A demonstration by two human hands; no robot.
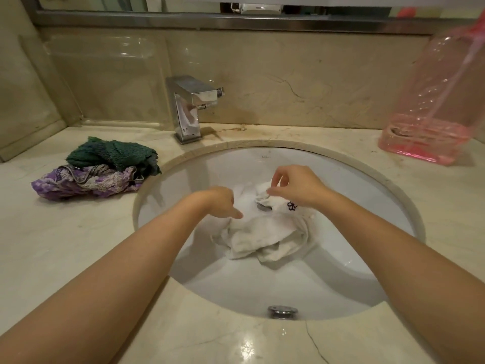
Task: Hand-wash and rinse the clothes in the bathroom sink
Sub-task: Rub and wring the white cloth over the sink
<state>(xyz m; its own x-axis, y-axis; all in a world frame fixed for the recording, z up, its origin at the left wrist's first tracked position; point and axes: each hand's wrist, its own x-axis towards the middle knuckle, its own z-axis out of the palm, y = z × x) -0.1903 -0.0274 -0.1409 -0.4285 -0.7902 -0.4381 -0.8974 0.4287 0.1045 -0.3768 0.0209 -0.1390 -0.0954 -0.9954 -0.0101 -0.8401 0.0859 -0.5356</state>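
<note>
A crumpled white cloth (265,237) with a small dark flower mark lies in the bottom of the white oval sink (262,287). My right hand (296,187) hovers over the cloth's far edge and pinches a fold of it between thumb and fingertips. My left hand (223,203) is at the cloth's left side, fingers curled downward onto it; its grip is hidden. A dark green cloth (115,153) and a purple patterned cloth (81,182) lie heaped on the counter left of the sink. No water runs from the chrome faucet (191,109).
A pink transparent pump bottle (433,109) with a little pink liquid stands on the counter at the back right. A mirror frame runs along the top. The marble counter (65,240) surrounds the sink, whose overflow cap (282,311) sits at the near rim.
</note>
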